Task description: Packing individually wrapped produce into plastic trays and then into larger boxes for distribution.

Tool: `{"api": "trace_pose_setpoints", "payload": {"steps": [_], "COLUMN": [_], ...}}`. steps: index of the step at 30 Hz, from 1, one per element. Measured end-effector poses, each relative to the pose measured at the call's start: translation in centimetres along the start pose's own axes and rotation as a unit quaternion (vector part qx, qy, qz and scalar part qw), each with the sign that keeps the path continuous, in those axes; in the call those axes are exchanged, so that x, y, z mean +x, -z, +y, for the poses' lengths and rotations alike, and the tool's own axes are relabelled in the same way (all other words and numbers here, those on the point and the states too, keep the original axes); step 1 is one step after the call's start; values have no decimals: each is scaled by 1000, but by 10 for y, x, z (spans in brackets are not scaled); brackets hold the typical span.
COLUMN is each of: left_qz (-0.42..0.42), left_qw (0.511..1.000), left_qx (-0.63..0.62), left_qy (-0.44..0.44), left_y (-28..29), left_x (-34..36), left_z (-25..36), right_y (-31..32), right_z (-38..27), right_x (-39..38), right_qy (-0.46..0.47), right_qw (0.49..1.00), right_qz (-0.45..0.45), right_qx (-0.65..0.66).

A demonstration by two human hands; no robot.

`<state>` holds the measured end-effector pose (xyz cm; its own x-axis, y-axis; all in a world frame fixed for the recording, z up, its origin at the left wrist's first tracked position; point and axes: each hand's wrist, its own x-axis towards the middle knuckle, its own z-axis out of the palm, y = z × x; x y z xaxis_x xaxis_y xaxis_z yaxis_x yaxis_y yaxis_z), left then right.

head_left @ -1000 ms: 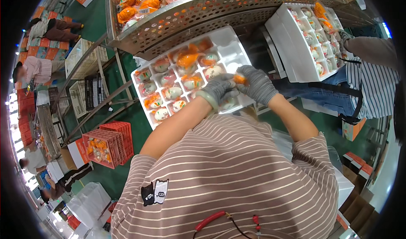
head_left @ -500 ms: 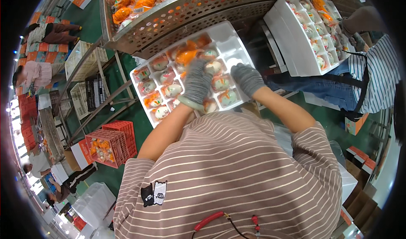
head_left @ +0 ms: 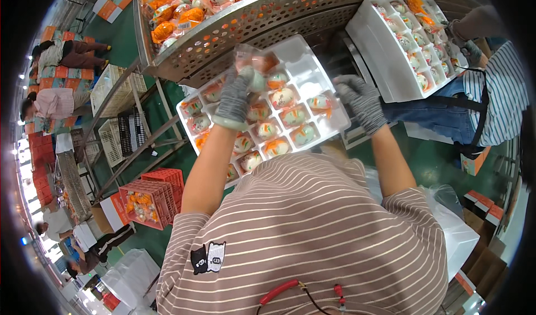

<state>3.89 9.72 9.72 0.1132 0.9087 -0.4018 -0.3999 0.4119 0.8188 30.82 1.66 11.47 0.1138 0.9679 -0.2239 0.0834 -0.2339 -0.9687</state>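
Note:
A white compartment tray (head_left: pixel 301 50) lies in front of me, slightly turned, with eggs in clear and orange wrappers in many of its cells. My left hand (head_left: pixel 234 100), in a grey knit glove, is over the tray's left part, closed on a wrapped egg (head_left: pixel 257 80) whose clear wrapper sticks up past the fingers. My right hand (head_left: pixel 362 104), also gloved, is beside the tray's right edge, fingers loosely bent and apart with nothing visible in them. Close to it, a wrapped egg (head_left: pixel 320 103) sits in the right column. Several far-right cells hold no egg.
A perforated metal bin (head_left: pixel 240 33) of wrapped eggs stands beyond the tray. At right, a co-worker's gloved hand (head_left: pixel 472 53) is by a stacked white tray (head_left: pixel 385 80) of eggs. Red crates (head_left: pixel 148 200) and pale crates (head_left: pixel 106 92) stand at left.
My right hand has drawn back rightward off the tray, leaving a wrapped egg in the right column. The left hand has moved left and raised a wrapped egg. The tray has shifted slightly rightward.

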Motion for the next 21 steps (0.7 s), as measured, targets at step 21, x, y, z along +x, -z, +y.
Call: {"api": "trace_pose_setpoints", "payload": {"steps": [21], "left_qz": [-373], "left_qw": [891], "left_qx": [163], "left_qy": [203], "left_y": [-64], "left_x": [-65], "left_z": [-79], "right_y": [46], "right_z": [-10], "right_x": [-8], "right_qy": [-239], "right_qw": [886], "right_qz": [-390], "right_qx": [-81]}}
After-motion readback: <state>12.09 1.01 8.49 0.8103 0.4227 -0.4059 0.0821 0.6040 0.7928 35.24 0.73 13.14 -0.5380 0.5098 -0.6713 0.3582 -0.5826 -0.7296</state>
